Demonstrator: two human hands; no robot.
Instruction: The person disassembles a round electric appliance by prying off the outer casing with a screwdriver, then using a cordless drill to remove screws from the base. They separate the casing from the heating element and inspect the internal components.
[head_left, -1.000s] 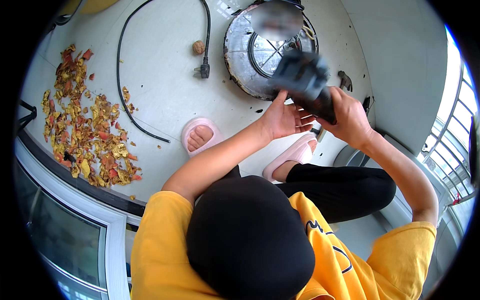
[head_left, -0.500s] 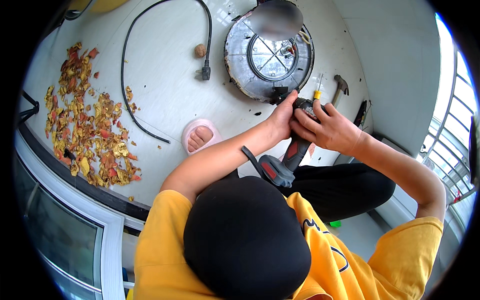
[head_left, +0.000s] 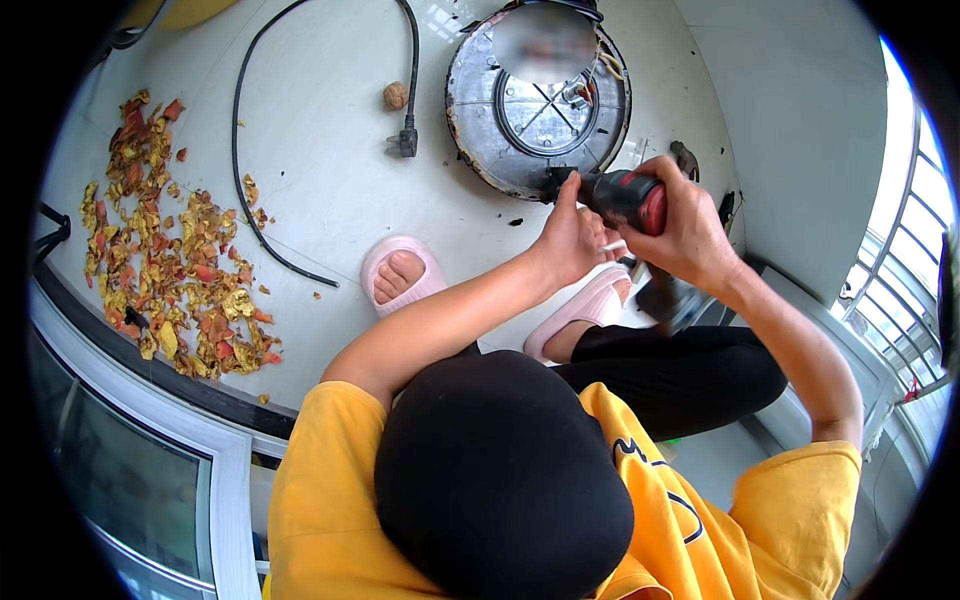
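My right hand is wrapped round a black and red cordless drill. The drill lies sideways, its front end pointing left toward a black bracket on the near rim of a round metal appliance base. Whether its tip touches the bracket is hidden. Its blurred battery end hangs below my right hand. My left hand is beside the drill's front, thumb up against it and other fingers curled. A small white piece shows at those fingers; what they grip is unclear.
Right of the base lies a hammer, partly hidden by my hand. Left of it are a black plug with a cable, a walnut and a spread of dried peel. My feet in pink slippers are close by.
The drill has swung round from pointing away to pointing left, its battery end moving right. My right hand has shifted onto its rear; my left hand has moved slightly down.
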